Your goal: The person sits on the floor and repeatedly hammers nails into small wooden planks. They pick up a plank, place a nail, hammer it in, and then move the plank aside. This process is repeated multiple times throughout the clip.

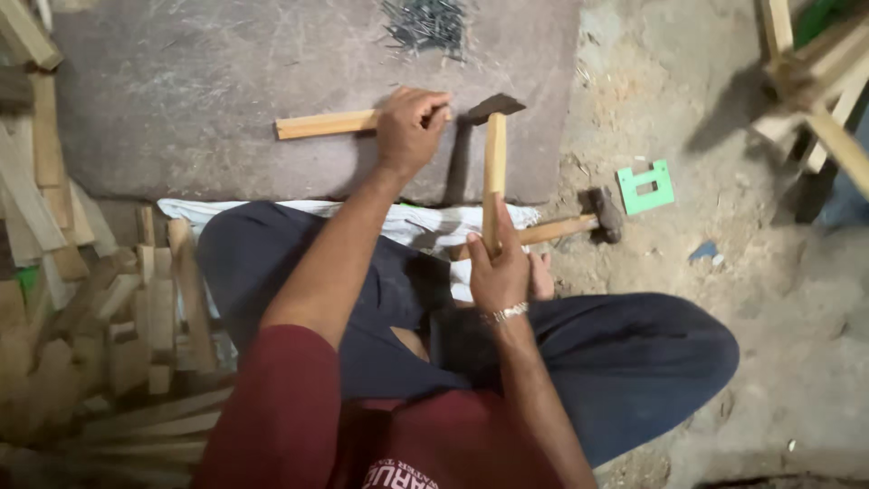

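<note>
- Clearly, the left hand (412,127) has its fingers curled tight around one end of a pale wooden strip (326,123), pinning it flat on the grey slab (181,100), probably so it cannot jump under a blow.
- The right hand (500,267) has its fingers closed on the lower handle of a hammer (494,149), held upright with its dark head just right of the left hand at 12 o'clock, judged poised over the strip's gripped end.
- A heap of dark nails (425,23) lies on the slab at 12 o'clock, well apart.
- A second hammer (579,222) rests on the floor at 3 o'clock of the right hand, near a green plastic piece (646,187).
- Wood offcuts (136,308) crowd the 9 o'clock side; a white cloth (425,222) lies across the lap; nothing blocks the strip.
</note>
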